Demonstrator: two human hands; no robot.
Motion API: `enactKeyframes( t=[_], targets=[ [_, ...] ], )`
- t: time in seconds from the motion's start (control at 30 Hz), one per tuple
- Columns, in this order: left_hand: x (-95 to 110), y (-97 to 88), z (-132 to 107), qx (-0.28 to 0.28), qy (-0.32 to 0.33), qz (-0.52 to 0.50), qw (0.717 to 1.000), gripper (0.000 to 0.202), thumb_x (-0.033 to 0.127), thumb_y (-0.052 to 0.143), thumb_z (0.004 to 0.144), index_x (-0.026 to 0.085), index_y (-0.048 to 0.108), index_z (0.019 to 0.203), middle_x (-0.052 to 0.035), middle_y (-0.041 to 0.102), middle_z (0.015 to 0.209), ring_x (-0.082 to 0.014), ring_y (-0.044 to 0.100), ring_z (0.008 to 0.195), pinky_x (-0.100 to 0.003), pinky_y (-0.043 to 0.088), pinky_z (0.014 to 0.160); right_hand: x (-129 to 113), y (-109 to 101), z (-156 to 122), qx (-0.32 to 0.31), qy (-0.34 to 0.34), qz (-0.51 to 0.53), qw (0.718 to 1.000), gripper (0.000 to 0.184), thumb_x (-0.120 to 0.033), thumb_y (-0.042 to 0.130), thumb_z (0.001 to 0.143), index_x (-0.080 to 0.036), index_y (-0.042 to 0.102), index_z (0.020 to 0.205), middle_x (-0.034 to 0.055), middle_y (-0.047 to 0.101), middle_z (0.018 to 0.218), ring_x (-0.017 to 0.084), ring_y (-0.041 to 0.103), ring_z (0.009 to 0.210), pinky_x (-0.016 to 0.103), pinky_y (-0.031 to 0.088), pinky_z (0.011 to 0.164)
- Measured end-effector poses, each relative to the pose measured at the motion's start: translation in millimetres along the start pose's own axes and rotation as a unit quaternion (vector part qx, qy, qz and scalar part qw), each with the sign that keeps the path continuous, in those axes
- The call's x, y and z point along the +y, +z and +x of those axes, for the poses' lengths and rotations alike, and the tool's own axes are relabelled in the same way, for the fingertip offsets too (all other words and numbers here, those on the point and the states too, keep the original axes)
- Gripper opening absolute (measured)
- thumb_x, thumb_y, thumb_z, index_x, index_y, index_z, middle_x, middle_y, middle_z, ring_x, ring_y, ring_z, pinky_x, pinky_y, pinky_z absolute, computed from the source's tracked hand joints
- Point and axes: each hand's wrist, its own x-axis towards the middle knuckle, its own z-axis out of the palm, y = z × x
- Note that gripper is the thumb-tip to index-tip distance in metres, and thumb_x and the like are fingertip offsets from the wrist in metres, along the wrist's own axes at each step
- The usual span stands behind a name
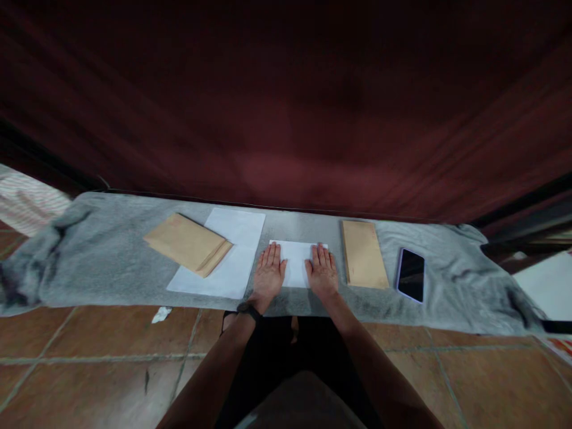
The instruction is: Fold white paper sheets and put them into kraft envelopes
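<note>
A small white sheet of paper point(295, 265), perhaps folded, lies crosswise in front of me on the grey cloth. My left hand point(269, 271) rests flat over its left end, fingers stretched out. Over the right end lies my right hand point(322, 271), also flat, with its thumb pointing inward. Both palms hide the ends of the paper. To the right of my right hand is a brown envelope stack point(365, 253). On the left, several brown envelopes point(187, 241) are fanned slightly on top of larger white sheets point(239, 238).
The grey cloth point(111, 250) covers a long narrow surface against a dark red panel point(286, 149). A phone point(411, 275) with a purple case lies at the right. Below are brown floor tiles point(111, 333) with a crumpled white scrap point(161, 314) on them.
</note>
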Motion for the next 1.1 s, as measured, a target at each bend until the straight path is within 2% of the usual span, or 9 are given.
enactKeyframes(
  t=[0.13, 0.33, 0.5, 0.63, 0.73, 0.83, 0.93, 1.03, 1.1],
  targets=[
    [-8, -0.9, -18, 0.041, -0.011, -0.025, 0.999, 0.056, 0.033, 0.032, 0.103, 0.007, 0.038, 0.153, -0.0184, 0.042, 0.158, -0.0297, 0.036, 0.149, -0.050, 0.033, 0.121, -1, -1, 0, -0.010, 0.002, 0.002, 1.000, 0.058, -0.036, 0.037, 0.105, -0.008, 0.035, 0.156, 0.0183, 0.035, 0.161, 0.029, 0.032, 0.149, 0.048, 0.024, 0.121],
    [-8, -8.5, -44, 0.070, -0.030, -0.065, 0.995, 0.050, 0.023, 0.036, 0.100, 0.006, 0.045, 0.146, -0.0208, 0.050, 0.151, -0.0293, 0.050, 0.137, -0.044, 0.042, 0.115, 0, -1, 1, -0.015, 0.004, -0.002, 1.000, 0.057, -0.036, 0.036, 0.105, -0.008, 0.037, 0.155, 0.0176, 0.035, 0.161, 0.029, 0.033, 0.149, 0.047, 0.023, 0.121],
    [-1, -18.3, -48, 0.072, -0.050, -0.068, 0.994, 0.048, 0.022, 0.041, 0.098, 0.005, 0.049, 0.142, -0.0209, 0.058, 0.140, -0.0323, 0.055, 0.127, -0.048, 0.044, 0.111, -4, -6, 0, -0.012, 0.009, -0.006, 1.000, 0.057, -0.034, 0.036, 0.105, -0.008, 0.037, 0.155, 0.0175, 0.035, 0.161, 0.030, 0.032, 0.149, 0.051, 0.022, 0.122],
    [2, -28.1, -41, 0.048, -0.100, -0.078, 0.991, 0.053, 0.018, 0.048, 0.093, 0.005, 0.047, 0.144, -0.0201, 0.061, 0.130, -0.0315, 0.058, 0.119, -0.046, 0.047, 0.107, -25, -9, -20, -0.009, -0.045, 0.019, 0.999, 0.056, -0.035, 0.034, 0.106, -0.012, 0.034, 0.157, 0.0144, 0.032, 0.163, 0.028, 0.032, 0.150, 0.051, 0.023, 0.122],
    [4, -34.0, -37, 0.025, -0.137, -0.091, 0.986, 0.058, 0.019, 0.053, 0.090, 0.009, 0.045, 0.147, -0.0182, 0.061, 0.126, -0.0299, 0.059, 0.116, -0.044, 0.048, 0.104, -46, -8, -41, -0.012, -0.095, 0.040, 0.995, 0.054, -0.037, 0.037, 0.106, -0.015, 0.039, 0.155, 0.0120, 0.038, 0.161, 0.026, 0.037, 0.148, 0.047, 0.026, 0.122],
    [8, -38.0, -36, 0.006, -0.168, -0.114, 0.979, 0.062, 0.022, 0.056, 0.090, 0.012, 0.041, 0.149, -0.0168, 0.063, 0.123, -0.0289, 0.061, 0.116, -0.042, 0.049, 0.103, -57, -7, -56, 0.002, -0.102, 0.044, 0.994, 0.053, -0.038, 0.041, 0.106, -0.015, 0.042, 0.153, 0.0134, 0.040, 0.159, 0.028, 0.039, 0.147, 0.048, 0.028, 0.121],
    [9, -41.1, -34, -0.005, -0.193, -0.172, 0.966, 0.061, 0.019, 0.055, 0.089, 0.012, 0.040, 0.148, -0.0166, 0.065, 0.124, -0.0278, 0.065, 0.113, -0.040, 0.050, 0.100, -53, -8, -61, 0.019, -0.086, 0.037, 0.995, 0.052, -0.038, 0.042, 0.105, -0.016, 0.044, 0.152, 0.0146, 0.040, 0.159, 0.029, 0.040, 0.146, 0.050, 0.030, 0.119],
    [6, -43.6, -31, -0.021, -0.212, -0.224, 0.951, 0.058, 0.016, 0.053, 0.089, 0.014, 0.043, 0.146, -0.0154, 0.068, 0.123, -0.0275, 0.068, 0.106, -0.040, 0.052, 0.096, -38, -14, -62, 0.023, -0.067, 0.023, 0.997, 0.050, -0.036, 0.042, 0.106, -0.016, 0.046, 0.151, 0.0152, 0.039, 0.159, 0.031, 0.039, 0.146, 0.052, 0.031, 0.118],
    [0, -44.3, -30, -0.043, -0.209, -0.256, 0.943, 0.058, 0.016, 0.054, 0.089, 0.015, 0.045, 0.146, -0.0131, 0.070, 0.116, -0.0269, 0.069, 0.100, -0.039, 0.053, 0.092, -26, -19, -64, 0.018, -0.061, 0.014, 0.998, 0.050, -0.034, 0.041, 0.106, -0.014, 0.046, 0.151, 0.0168, 0.038, 0.160, 0.031, 0.038, 0.147, 0.052, 0.031, 0.118]
  ],
)
